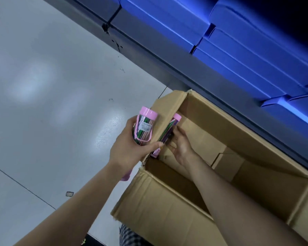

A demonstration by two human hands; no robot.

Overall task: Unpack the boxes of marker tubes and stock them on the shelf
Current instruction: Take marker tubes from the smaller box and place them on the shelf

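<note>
An open cardboard box (pixel 167 206) stands on the floor beside the shelf. My left hand (pixel 130 150) grips a clear marker tube (pixel 145 126) with a pink lid and a pink strap, held just outside the box's left flap. Inside the box, against that flap, my right hand (pixel 182 144) holds a second marker tube (pixel 169 132) with a pink lid; its lower part is hidden behind the flap and my fingers. Something pink (pixel 127 175) shows below my left wrist, mostly hidden.
Blue boxes (pixel 238 50) are stacked in rows on the low grey shelf (pixel 149 45) at the upper right. The pale glossy floor (pixel 43 86) spreads to the left. The inside of the cardboard box shows bare brown flaps at the bottom.
</note>
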